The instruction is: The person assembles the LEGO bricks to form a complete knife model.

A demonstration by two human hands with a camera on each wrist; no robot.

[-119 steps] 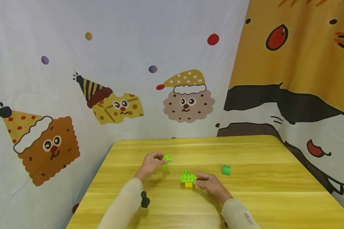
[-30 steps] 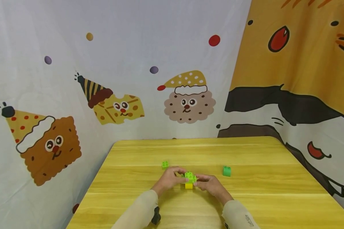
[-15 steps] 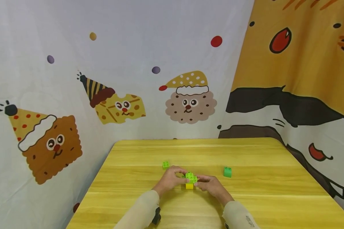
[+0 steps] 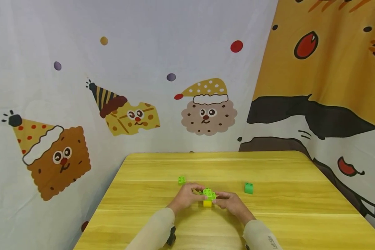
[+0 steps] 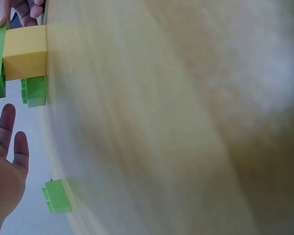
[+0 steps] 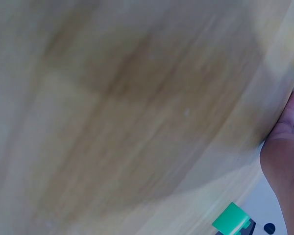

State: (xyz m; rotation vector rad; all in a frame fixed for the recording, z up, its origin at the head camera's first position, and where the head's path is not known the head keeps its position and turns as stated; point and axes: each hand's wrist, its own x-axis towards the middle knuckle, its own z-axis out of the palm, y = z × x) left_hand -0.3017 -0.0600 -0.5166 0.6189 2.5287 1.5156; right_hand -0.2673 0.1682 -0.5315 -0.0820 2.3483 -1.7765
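Observation:
A small stack of toy building bricks stands mid-table: a yellow brick (image 4: 207, 203) below, a wide lime-green brick (image 4: 214, 196) across it, and a lime-green four-stud brick (image 4: 207, 191) on top. My left hand (image 4: 186, 197) pinches the top brick from the left, thumb in front. From the right, the thumb and fingers of my right hand (image 4: 232, 203) pinch the end of the wide brick. In the left wrist view, the yellow brick (image 5: 24, 51) shows from the side, with another lime-green brick (image 5: 35, 91) behind it.
A loose lime-green brick (image 4: 181, 180) lies behind my left hand. A darker green brick (image 4: 248, 188) sits to the right, also seen in the right wrist view. The wooden table (image 4: 284, 222) reaches back to a cartoon-printed curtain (image 4: 143, 55).
Four seconds ago my left hand held a lime-green brick at the left, apart from the stack; it has carried it onto the stack. Over the last second both hands hold nearly still.

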